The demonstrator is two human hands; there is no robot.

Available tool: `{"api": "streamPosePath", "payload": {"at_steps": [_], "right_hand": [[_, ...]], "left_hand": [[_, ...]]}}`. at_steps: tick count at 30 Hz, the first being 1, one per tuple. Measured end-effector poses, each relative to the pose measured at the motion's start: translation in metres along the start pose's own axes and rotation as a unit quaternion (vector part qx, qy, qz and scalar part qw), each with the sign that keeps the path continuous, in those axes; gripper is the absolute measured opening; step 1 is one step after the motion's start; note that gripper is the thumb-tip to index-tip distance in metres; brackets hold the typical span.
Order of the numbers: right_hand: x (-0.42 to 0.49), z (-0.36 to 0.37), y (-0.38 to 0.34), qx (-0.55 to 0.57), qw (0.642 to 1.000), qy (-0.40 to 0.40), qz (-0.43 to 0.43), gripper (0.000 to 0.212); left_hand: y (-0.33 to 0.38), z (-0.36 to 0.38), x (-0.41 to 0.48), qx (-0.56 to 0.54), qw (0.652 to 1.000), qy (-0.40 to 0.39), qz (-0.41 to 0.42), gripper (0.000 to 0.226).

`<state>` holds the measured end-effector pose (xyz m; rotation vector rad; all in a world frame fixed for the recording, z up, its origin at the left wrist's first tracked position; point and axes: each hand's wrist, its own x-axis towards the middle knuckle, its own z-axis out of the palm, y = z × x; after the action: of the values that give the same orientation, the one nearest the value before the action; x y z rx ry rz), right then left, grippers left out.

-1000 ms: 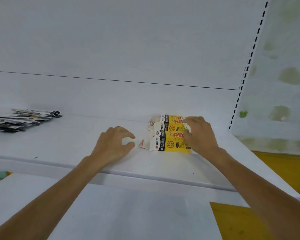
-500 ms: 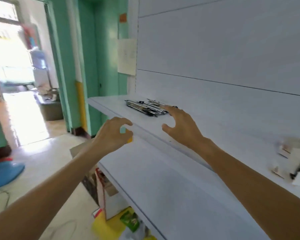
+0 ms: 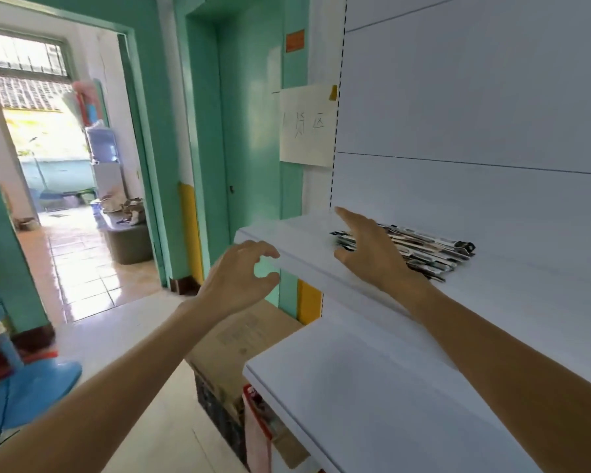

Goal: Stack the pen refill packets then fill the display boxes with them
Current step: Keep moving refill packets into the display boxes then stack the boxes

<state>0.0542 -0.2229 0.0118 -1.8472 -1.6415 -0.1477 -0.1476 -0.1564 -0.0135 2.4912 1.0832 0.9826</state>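
A loose pile of black-and-white pen refill packets (image 3: 434, 249) lies on the upper white shelf (image 3: 526, 295) near its left end. My right hand (image 3: 369, 249) hovers over the left part of the pile with fingers spread and straight, hiding some packets; contact cannot be made out. My left hand (image 3: 241, 278) hangs in the air just off the shelf's front left corner, fingers loosely curled, holding nothing. The yellow display boxes are out of view.
A lower white shelf (image 3: 372, 397) juts out beneath. A cardboard carton (image 3: 239, 339) and bags sit on the floor under it. A paper sign (image 3: 306, 124) hangs on the green wall. An open doorway (image 3: 58, 199) lies to the left, a blue object (image 3: 28, 387) at floor left.
The view swung left from the yellow display boxes to the packet pile. Both hands left the boxes; my right hand has reached over the pile, my left hand trails beside the shelf corner.
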Motion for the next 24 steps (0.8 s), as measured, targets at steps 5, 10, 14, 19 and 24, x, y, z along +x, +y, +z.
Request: {"api": "streamPosePath", "payload": {"at_steps": [5,10,14,19,24], "right_hand": [[0.053,0.014,0.011,-0.018,0.998,0.028,0.06,0.067],[0.067,0.008,0.038,-0.067,0.991,0.024,0.109,0.064],[0.072,-0.022,0.075,-0.097,0.982,0.058,0.151,0.062],[0.072,-0.043,0.114,-0.127,0.96,0.107,0.223,0.059],[0.047,-0.034,0.141,-0.119,0.939,0.079,0.312,0.058]], "left_hand": [[-0.03,0.012,0.07,-0.016,0.997,-0.058,0.049,0.033],[-0.03,0.038,0.122,-0.04,0.99,-0.104,0.087,0.034],[-0.017,0.076,0.149,-0.081,0.981,-0.122,0.128,0.032],[-0.005,0.114,0.186,-0.107,0.967,-0.153,0.175,0.031],[-0.001,0.14,0.218,-0.097,0.955,-0.194,0.201,0.028]]}}
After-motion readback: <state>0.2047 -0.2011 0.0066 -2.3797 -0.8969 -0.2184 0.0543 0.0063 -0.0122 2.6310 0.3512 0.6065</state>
